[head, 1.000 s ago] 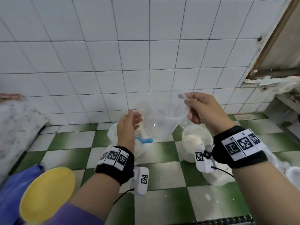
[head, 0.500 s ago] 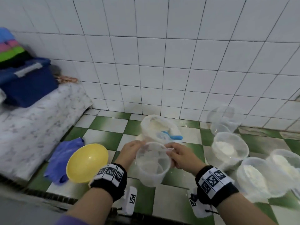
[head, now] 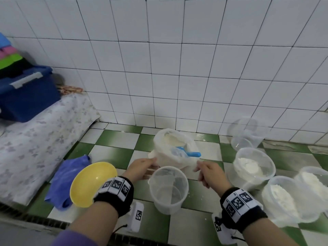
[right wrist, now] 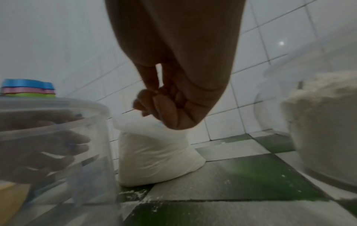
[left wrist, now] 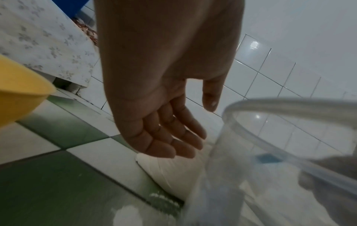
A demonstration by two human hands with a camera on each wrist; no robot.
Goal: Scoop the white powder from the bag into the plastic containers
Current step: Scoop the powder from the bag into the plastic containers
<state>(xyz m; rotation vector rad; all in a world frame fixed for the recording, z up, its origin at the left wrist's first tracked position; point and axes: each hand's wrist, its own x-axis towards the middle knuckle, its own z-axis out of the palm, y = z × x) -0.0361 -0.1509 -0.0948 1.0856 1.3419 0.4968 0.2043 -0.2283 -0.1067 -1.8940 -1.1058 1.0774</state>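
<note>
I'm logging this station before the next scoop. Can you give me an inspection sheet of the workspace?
Surface: green-and-white tiled floor, powder spilled by the bag.
Job's things: open powder bag holding blue scoop; empty container in front; three filled containers at right.
Clutter: yellow bowl, blue cloth.
Grippers: left hand open beside the empty container; right hand curled, holding nothing.
Cables: thin black leads at the wrist cameras.
Surroundings: white tiled wall, blue box.

Black wristband (head: 116,193) behind left hand (head: 140,168), white panels printed with black square codes. Matching wristband (head: 239,204) behind right hand (head: 210,173). White coded camera block (head: 137,216) under left band, thin black cable. Purple sleeve (head: 74,239).
</note>
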